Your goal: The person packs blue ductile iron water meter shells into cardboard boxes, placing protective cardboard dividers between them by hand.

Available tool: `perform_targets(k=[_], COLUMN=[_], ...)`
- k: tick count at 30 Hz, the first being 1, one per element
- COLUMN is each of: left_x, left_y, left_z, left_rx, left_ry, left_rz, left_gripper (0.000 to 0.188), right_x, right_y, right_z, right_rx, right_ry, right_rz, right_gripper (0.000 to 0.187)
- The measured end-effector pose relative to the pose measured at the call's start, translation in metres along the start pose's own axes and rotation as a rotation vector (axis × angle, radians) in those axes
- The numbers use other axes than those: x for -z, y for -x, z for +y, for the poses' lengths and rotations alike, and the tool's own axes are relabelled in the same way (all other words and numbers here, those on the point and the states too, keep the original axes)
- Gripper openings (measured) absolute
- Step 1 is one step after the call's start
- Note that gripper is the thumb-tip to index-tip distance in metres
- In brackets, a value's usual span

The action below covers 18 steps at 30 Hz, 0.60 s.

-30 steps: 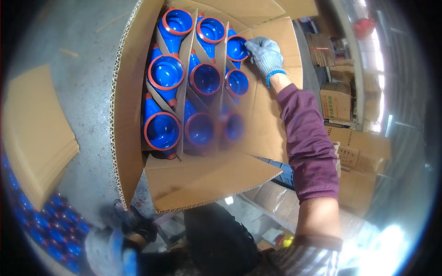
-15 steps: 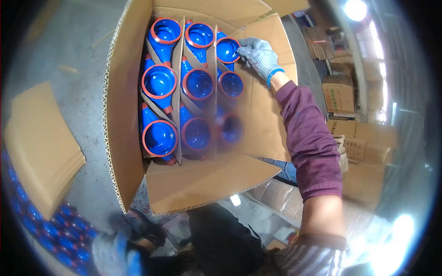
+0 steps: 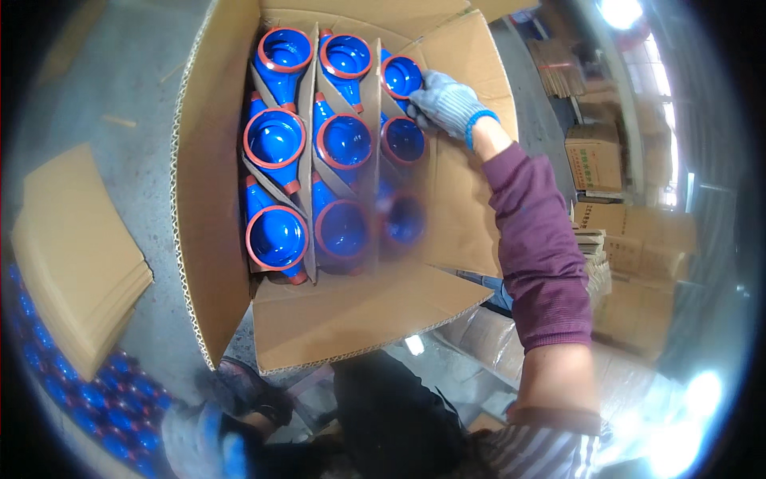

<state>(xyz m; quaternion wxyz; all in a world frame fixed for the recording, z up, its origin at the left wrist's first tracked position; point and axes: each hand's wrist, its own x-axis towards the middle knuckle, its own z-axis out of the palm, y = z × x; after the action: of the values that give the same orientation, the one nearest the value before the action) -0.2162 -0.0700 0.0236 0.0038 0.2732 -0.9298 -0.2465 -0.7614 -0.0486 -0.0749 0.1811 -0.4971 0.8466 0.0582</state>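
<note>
An open cardboard box [image 3: 211, 152] holds blue pipe fittings with red rims, standing in three rows. Cardboard dividers [image 3: 307, 168] run between the rows. In the far right corner, my right hand [image 3: 448, 104], in a grey-blue knit glove, has its fingers curled at the rim of one blue pipe fitting [image 3: 401, 77]. Just nearer in that row stands another blue pipe fitting [image 3: 404, 140]. My left hand [image 3: 191, 441], also gloved, is low at the left, outside the box. Its fingers are smeared, and a blue patch shows beside it.
Flat cardboard sheets [image 3: 76, 255] lie at the left, over a heap of more blue fittings [image 3: 116, 407]. Closed cartons [image 3: 594, 160] and stacked cardboard [image 3: 556, 68] stand on the right. The box's near flap [image 3: 367, 323] folds outward toward me. A blurry haze covers the box's near right part.
My right hand has shifted slightly right and nearer, and the far right fitting sits a little further right and higher in view. My left hand is nearly unmoved.
</note>
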Motion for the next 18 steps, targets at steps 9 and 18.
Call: perform_targets(k=[9,18], left_x=[0.000,-0.007], left_y=[0.011,0.024], left_z=[-0.016,-0.023], left_rx=[-0.094,-0.082], left_ry=[-0.005,-0.044], left_rz=[0.007,-0.076], left_gripper=[0.026,0.032], right_x=[0.027,-0.039], right_y=[0.052,0.224], right_z=[-0.045,-0.043], right_rx=[-0.146,-0.396], right_ry=[-0.101,-0.679], right_rz=[0.310,0.960], right_gripper=[0.037,0.044])
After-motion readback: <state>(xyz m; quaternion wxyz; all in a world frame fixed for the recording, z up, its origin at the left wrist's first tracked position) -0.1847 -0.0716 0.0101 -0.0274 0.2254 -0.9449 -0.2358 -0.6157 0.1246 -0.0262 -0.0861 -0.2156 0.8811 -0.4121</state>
